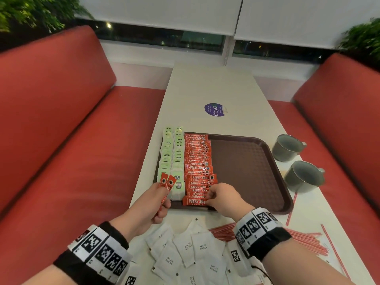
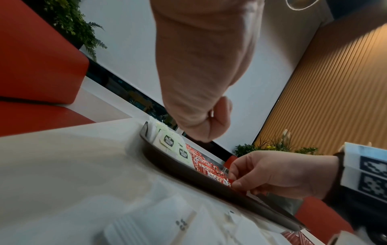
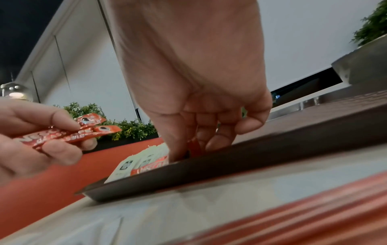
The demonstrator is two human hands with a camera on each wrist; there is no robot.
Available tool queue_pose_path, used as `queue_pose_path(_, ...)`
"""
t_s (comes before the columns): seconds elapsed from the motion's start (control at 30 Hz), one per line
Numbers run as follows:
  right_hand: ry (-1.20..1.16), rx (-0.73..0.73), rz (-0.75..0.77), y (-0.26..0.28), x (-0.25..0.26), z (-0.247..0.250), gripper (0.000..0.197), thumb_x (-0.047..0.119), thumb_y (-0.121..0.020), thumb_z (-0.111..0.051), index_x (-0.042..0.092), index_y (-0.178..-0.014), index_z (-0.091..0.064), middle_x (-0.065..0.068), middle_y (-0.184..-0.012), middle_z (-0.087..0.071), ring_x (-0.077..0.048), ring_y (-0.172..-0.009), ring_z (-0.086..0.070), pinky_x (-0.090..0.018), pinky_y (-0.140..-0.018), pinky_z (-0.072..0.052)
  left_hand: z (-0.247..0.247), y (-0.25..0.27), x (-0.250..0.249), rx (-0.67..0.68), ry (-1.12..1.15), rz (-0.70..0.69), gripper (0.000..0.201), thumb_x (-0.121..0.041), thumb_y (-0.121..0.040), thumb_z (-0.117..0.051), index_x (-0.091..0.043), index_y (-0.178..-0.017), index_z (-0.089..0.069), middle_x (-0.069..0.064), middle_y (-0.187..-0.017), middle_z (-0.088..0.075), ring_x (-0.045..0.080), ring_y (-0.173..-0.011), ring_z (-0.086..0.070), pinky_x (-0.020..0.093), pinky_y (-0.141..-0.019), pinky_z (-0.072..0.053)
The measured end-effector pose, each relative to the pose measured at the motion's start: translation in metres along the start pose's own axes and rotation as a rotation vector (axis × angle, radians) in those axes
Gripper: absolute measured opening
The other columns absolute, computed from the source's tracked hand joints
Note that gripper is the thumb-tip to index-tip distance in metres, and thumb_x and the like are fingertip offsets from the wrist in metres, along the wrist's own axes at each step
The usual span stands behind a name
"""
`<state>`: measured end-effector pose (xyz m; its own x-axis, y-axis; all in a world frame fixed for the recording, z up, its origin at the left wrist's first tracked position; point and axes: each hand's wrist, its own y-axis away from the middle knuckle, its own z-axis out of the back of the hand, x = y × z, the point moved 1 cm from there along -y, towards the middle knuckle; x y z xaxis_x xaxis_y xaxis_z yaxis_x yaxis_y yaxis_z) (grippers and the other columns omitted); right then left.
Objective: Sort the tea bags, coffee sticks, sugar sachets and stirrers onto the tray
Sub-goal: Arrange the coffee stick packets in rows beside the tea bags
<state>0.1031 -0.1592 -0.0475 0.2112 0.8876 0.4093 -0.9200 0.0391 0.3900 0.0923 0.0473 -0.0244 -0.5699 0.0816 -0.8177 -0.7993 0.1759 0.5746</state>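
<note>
Left hand: the left hand (image 1: pixel 151 204) hangs over the table's near left, fingers curled round two red Nescafé coffee sticks (image 1: pixel 166 183), their ends fanned toward the tray.
Right hand: the right hand (image 1: pixel 223 197) pinches the right end of the nearest red coffee stick (image 1: pixel 194 201) lying flat at the tray's near edge.
Tray: dark brown plastic tray (image 1: pixel 246 161); two rows of pale green tea bags (image 1: pixel 171 153) on its left, a row of red coffee sticks (image 1: pixel 197 159) just beside them; right half bare.
Still on table: white paper sugar sachets (image 1: pixel 185 254) heaped near the wrists; thin red-and-white stirrers (image 1: pixel 304 239) partly hidden under the right wrist.
Around: two grey metal mugs (image 1: pixel 296 161) right of the tray; round purple sticker (image 1: pixel 214 110) beyond it; red padded benches (image 1: pixel 61 130) either side.
</note>
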Motion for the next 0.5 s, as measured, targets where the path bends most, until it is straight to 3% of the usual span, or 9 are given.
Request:
queue_pose_path(0.07, 0.069, -0.013, -0.019, -0.0018, 0.0039, 0.0002, 0.014, 0.027, -0.089, -0.062, 0.026, -0.077, -0.055, 0.007, -0.093, -0.061, -0.018, -0.095, -0.055, -0.037, -0.093, -0.037, 0.0013, 0.0012, 0.0012, -0.009, -0.013, -0.007, 0.012, -0.023, -0.099, -0.041, -0.015, -0.1, -0.05, 0.007, -0.075, -0.049, 0.013, -0.049, -0.036, 0.023, -0.044, -0.027)
queue_pose_path(0.17, 0.137, -0.029, -0.038, -0.0036, 0.006, 0.0022, 0.022, 0.027, -0.092, -0.058, 0.028, -0.072, -0.047, 0.007, -0.091, -0.057, -0.019, -0.096, -0.053, -0.041, -0.097, -0.031, 0.004, 0.0013, 0.0017, -0.025, -0.032, -0.028, 0.011, -0.022, -0.099, -0.046, -0.013, -0.1, -0.053, 0.008, -0.081, -0.052, 0.014, -0.051, -0.043, 0.024, -0.046, -0.035)
queue_pose_path(0.5, 0.249, -0.1, 0.004, 0.0013, 0.0099, 0.0048, 0.01, 0.031, -0.092, -0.053, 0.027, -0.086, -0.047, 0.008, -0.089, -0.053, -0.021, -0.098, -0.056, -0.039, -0.091, -0.032, 0.0032, -0.0043, 0.0003, 0.026, -0.13, -0.046, 0.012, -0.012, -0.094, -0.053, -0.008, -0.103, -0.059, 0.008, -0.086, -0.059, 0.011, -0.054, -0.054, 0.022, -0.047, -0.044)
